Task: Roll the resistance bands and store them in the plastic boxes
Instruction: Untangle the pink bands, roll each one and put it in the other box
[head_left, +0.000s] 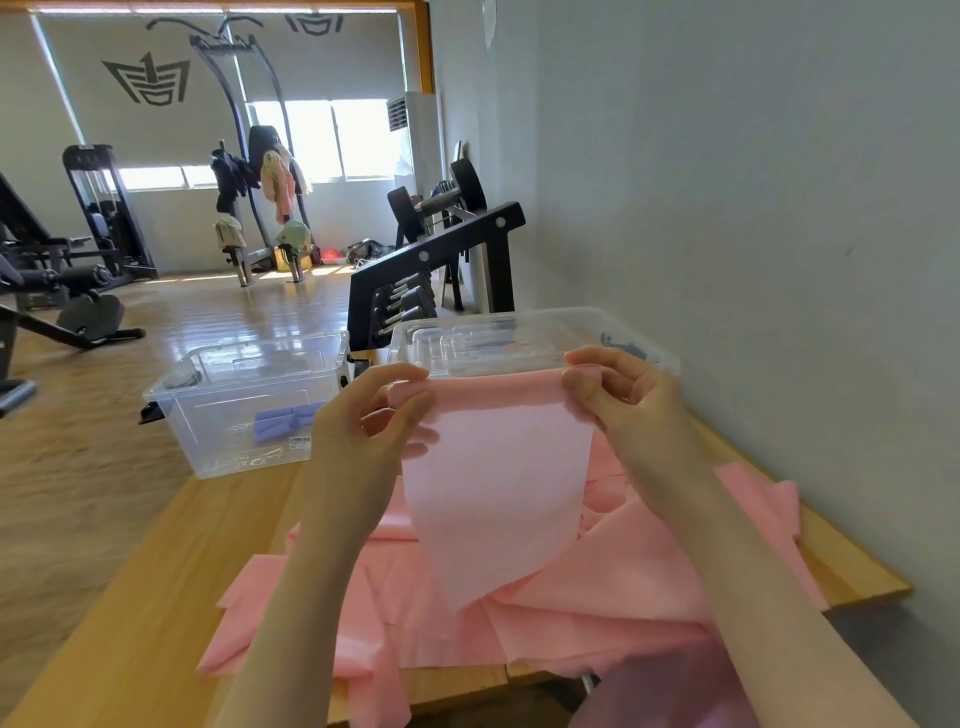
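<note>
Pink resistance band (498, 467) held up above the wooden surface (135, 613), top edge stretched level between both hands, long axis hanging straight down toward the heap of pink bands (613, 587) below. Left hand (374, 415) at the top left corner, fingers (410, 402) curled tight, pinching the edge. Right hand (618, 389) at the top right corner, fingers (589, 358) curled over and thumb beneath, likewise pinching. Just behind, a clear plastic box (530, 332); to the left, a second clear box (244, 400) holding a rolled purple band (280, 423).
</note>
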